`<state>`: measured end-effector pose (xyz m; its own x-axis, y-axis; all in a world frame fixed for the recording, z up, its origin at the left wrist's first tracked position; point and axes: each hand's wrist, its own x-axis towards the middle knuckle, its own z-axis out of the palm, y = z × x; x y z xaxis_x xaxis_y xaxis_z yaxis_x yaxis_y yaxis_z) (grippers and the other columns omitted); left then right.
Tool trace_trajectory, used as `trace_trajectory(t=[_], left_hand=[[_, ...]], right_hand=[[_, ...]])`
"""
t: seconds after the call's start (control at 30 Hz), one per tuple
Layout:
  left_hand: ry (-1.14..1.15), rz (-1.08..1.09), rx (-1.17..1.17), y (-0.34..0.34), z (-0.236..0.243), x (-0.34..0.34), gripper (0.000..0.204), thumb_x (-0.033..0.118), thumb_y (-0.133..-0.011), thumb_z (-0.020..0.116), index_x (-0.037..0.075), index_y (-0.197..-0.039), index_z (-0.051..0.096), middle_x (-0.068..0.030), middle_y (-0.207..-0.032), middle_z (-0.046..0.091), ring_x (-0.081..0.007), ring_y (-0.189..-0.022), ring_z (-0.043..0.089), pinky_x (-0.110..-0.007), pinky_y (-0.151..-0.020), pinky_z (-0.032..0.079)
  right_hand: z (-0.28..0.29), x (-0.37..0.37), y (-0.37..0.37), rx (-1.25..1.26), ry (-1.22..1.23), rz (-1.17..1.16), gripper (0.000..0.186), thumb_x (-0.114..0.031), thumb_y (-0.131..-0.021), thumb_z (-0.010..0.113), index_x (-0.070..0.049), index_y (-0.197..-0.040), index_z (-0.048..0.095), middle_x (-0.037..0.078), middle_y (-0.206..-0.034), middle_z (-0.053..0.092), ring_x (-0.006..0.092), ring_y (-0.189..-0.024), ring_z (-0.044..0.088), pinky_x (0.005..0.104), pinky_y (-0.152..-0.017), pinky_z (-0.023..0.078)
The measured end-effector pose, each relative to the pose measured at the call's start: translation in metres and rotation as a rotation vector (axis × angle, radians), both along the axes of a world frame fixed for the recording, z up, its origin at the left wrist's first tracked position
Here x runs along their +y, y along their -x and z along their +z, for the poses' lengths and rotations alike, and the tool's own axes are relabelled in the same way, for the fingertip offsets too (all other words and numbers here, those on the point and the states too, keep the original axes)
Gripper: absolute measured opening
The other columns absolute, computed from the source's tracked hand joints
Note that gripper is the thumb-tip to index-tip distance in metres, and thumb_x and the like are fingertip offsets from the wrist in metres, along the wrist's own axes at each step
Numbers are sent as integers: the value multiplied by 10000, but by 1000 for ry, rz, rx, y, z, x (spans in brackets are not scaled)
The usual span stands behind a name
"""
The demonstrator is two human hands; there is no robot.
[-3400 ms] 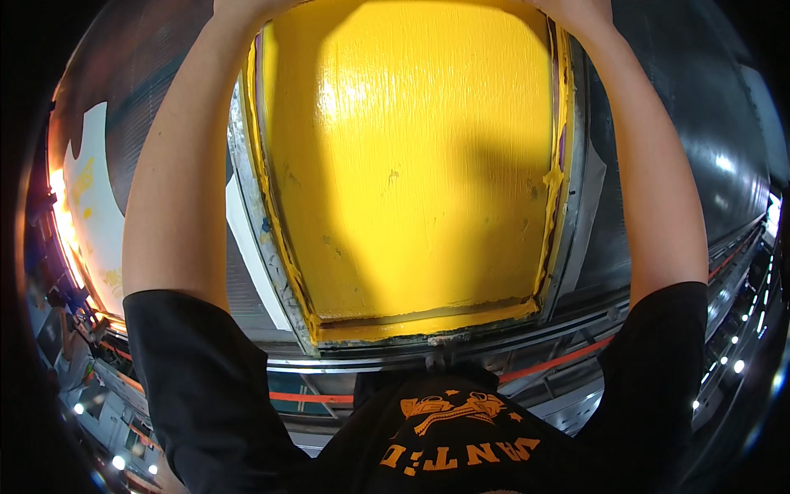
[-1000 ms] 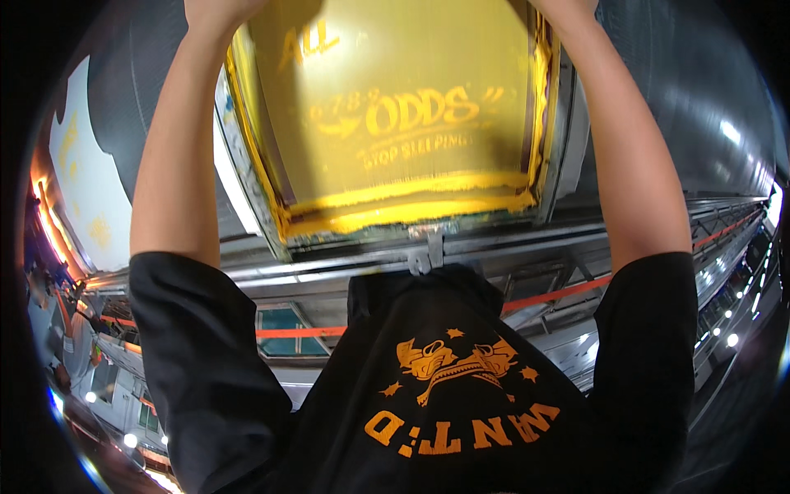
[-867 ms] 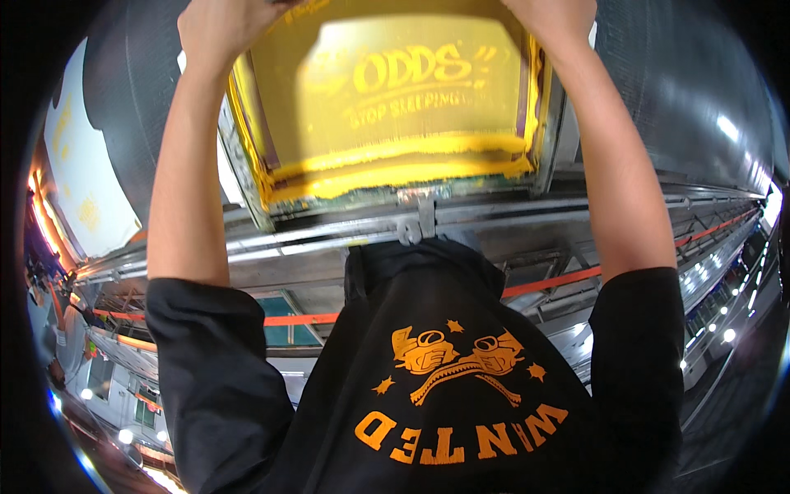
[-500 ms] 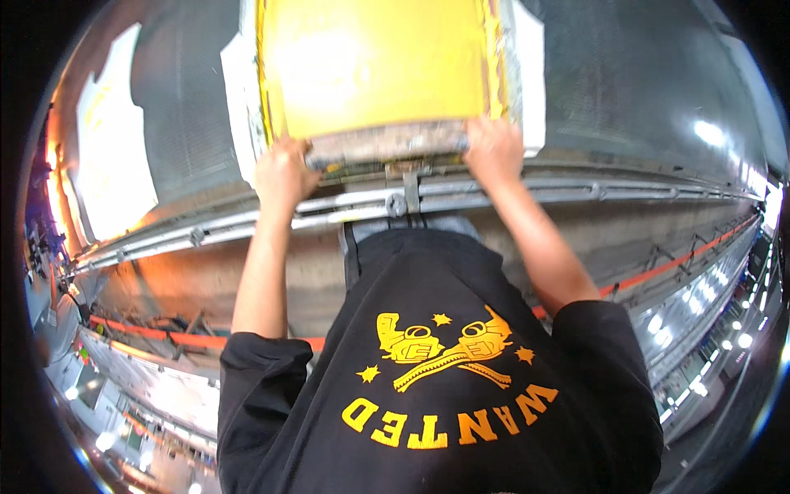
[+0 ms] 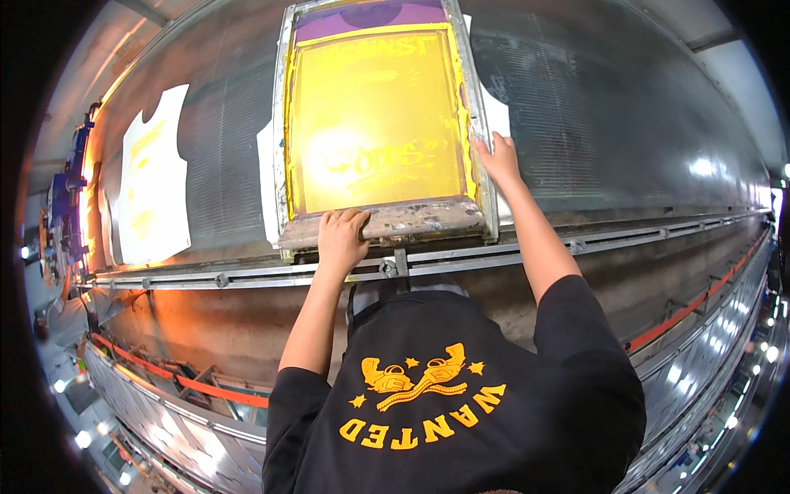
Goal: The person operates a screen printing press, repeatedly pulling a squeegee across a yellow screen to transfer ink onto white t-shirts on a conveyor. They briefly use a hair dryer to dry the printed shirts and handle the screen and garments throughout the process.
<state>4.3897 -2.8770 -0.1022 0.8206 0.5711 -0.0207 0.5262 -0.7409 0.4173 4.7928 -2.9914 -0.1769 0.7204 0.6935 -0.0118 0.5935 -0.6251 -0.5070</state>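
Note:
A metal-framed printing screen [image 5: 378,140] coated in yellow ink lies flat on the long grey table [image 5: 625,123], with a purple band at its far end. My left hand [image 5: 341,239] grips the paint-smeared near bar of the screen frame, fingers curled over it. My right hand [image 5: 498,156] holds the right rail of the frame, near its front corner. A white garment piece [image 5: 496,111] shows from under the frame's right side. My black shirt with an orange print [image 5: 436,395] fills the lower middle.
A white shirt piece with yellow print [image 5: 152,189] lies on the table to the left. A metal rail [image 5: 576,245] with a clamp [image 5: 395,265] runs along the table's front edge. Below it runs an orange-red strip [image 5: 675,325]. Blue machinery [image 5: 70,189] stands at far left.
The screen was held up and tilted toward me; now it lies flat on the table. My hands came down from its far corners to the near bar and right rail.

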Motion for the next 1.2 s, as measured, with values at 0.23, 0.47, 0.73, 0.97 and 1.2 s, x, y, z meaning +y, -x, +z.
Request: trace_trajectory(t=[0.23,0.47,0.73,0.97,1.2], left_hand=[[38,53,19,-1,-1,-3,503,114,-655,757,127,-1157,725,-40,-1156,710,-268,-1092,633,-428,-1041,415],[38,34,16,7,-5,2,541,128,-671,768,125,-1207,692,-63,-1169,702,-279,-1088,634,-445,-1025,419],[115,21,-268,55,4,21,553,126,-636,780,101,-1182,696,-82,-1102,693,-276,-1089,636,-454,-1008,438],[133,-15,-391,111,-14,51,381,106,-631,763,111,-1011,742,-72,-1010,683,-273,-1095,625,-418,-985,442],[149,50,-354,143,14,71,396,76,-621,748,100,-1016,741,-66,-978,680,-279,-1025,653,-438,-925,473]], right_hand=[[-30,29,4,-76,-101,-41,651,-443,-919,703,82,-1295,622,289,-1193,615,455,-1135,592,494,-985,478],[-18,40,-5,-118,-110,75,384,-293,-877,735,46,-1055,709,265,-1008,658,448,-963,653,501,-859,524],[73,62,16,86,-151,-57,392,-216,-888,716,30,-1191,683,172,-1042,758,267,-928,724,383,-855,542],[132,56,103,121,-358,-154,397,-109,-912,699,96,-1251,658,134,-1103,725,188,-921,668,340,-844,543],[169,81,151,174,-437,-44,457,-121,-950,695,75,-1353,605,95,-1180,698,164,-1002,641,309,-901,520]])
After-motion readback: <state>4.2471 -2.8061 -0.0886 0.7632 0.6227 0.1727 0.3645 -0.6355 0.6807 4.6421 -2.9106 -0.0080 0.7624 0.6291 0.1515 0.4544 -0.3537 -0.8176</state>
